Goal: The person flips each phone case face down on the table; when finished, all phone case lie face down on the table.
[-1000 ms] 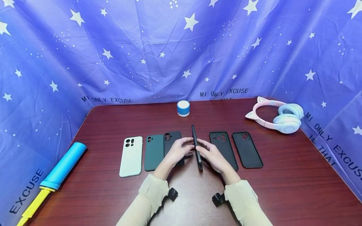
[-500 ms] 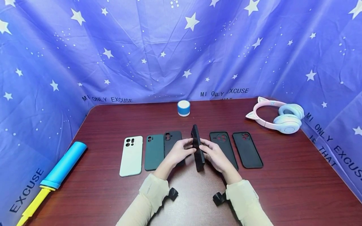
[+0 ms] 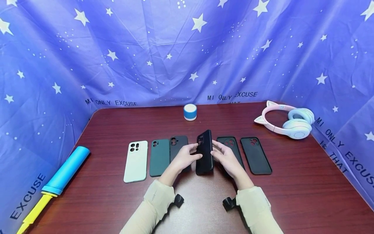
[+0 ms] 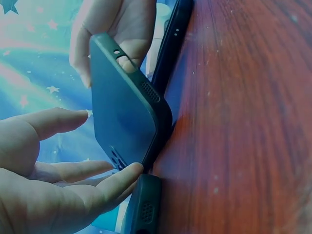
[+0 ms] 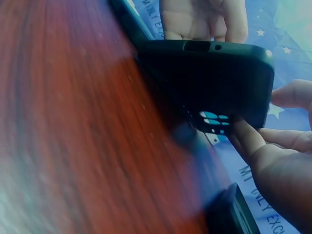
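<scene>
A black phone case [image 3: 205, 152] stands tilted on its lower end between my two hands, its camera cutouts showing in the right wrist view. My right hand [image 3: 229, 160] pinches its right edge, the thumb on one face and fingers on the other. My left hand [image 3: 183, 158] touches the left side with fairly straight fingers; in the left wrist view its thumb stands apart from the case [image 4: 124, 107]. A dark grey case [image 3: 179, 146] lies partly under my left hand. Beyond my right hand is another black case [image 3: 230, 143], partly covered.
A white case [image 3: 136, 162] and a dark green case [image 3: 159, 159] lie at left. Another black case [image 3: 256, 157] lies at right. A blue-and-white cylinder [image 3: 190, 112] stands at the back. Cat-ear headphones [image 3: 296, 128] and a blue-and-yellow pump [image 3: 65, 169] lie near the table's sides.
The case in my hands has turned from edge-on to showing its broad face. My right hand has shifted slightly right with its edge; my left hand has hardly moved.
</scene>
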Demonstrator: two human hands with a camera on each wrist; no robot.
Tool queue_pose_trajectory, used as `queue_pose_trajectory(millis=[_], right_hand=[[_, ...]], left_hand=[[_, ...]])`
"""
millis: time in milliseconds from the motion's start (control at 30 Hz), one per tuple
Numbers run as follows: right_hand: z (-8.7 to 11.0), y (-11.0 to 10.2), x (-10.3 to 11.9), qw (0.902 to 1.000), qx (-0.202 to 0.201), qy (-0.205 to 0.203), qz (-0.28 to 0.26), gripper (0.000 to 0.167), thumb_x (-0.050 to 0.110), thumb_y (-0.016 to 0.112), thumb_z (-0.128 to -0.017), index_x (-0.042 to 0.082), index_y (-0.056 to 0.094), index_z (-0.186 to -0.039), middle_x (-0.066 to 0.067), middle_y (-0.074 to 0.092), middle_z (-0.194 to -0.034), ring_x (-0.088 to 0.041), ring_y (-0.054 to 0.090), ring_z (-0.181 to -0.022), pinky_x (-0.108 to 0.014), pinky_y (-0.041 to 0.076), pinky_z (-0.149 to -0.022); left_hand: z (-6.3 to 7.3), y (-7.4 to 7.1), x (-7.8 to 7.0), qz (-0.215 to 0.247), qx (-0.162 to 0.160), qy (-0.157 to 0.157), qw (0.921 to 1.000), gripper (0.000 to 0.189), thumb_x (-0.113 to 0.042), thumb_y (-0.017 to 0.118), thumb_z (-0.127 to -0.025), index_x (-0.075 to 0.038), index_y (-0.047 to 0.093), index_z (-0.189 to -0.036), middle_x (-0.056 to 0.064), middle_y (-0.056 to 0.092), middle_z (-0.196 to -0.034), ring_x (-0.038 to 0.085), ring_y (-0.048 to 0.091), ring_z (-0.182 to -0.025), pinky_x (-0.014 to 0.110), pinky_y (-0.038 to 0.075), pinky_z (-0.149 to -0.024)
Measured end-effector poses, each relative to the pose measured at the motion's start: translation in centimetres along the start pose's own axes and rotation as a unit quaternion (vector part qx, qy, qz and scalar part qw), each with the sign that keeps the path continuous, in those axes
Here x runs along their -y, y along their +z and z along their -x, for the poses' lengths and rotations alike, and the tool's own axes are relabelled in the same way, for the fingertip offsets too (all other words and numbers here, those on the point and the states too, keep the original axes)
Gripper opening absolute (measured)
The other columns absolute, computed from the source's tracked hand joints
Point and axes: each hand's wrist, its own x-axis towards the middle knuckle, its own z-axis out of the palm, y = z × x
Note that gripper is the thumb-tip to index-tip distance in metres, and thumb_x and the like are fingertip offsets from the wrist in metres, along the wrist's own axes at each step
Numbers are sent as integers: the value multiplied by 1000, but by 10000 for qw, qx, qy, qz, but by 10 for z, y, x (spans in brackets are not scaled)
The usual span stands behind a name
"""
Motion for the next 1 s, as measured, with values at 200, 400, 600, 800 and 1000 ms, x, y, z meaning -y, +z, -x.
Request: queue_pose_trajectory(millis=[200, 400, 600, 800, 1000], right_hand=[[0, -5, 1, 9989, -98, -152, 443, 57, 0, 47, -98, -8, 23, -150, -27, 29, -154, -36, 32, -143, -7, 43, -93], [1, -8, 5, 9904, -244, 68, 1356, 58, 0, 48, -97, -6, 26, -150, -27, 33, -153, -36, 34, -142, -32, 42, -108], [2, -8, 6, 9786, -212, 377, 2013, 58, 3, 47, -98, -2, 26, -151, -26, 34, -152, -37, 35, -142, -49, 41, -109], [2, -6, 4, 9756, -210, 456, 2139, 58, 0, 46, -98, -1, 24, -152, -26, 32, -153, -35, 36, -141, -43, 41, -110], [2, -4, 3, 9765, -138, 414, 2112, 60, -3, 47, -96, -3, 23, -152, -28, 28, -154, -36, 38, -139, -40, 41, -108]], left_hand=[[-1, 0, 0, -18, -22, -14, 10000, 60, -13, 61, -94, 4, 37, -146, 23, 41, -149, 35, 43, -138, 48, 39, -112], [0, -1, 0, -60, -5, -61, 10000, 60, -13, 61, -94, 3, 36, -147, 22, 40, -150, 34, 42, -139, 48, 41, -111], [1, 0, -1, -206, -31, -92, 9997, 62, -14, 61, -94, 2, 35, -148, 22, 39, -151, 35, 42, -138, 47, 42, -110], [0, 0, 0, -416, -75, -62, 9991, 64, -14, 64, -92, 1, 36, -148, 23, 38, -151, 37, 43, -137, 47, 43, -109], [1, 0, -1, -745, -103, -66, 9971, 65, -16, 64, -92, 0, 36, -148, 22, 40, -151, 37, 45, -136, 48, 43, -108]])
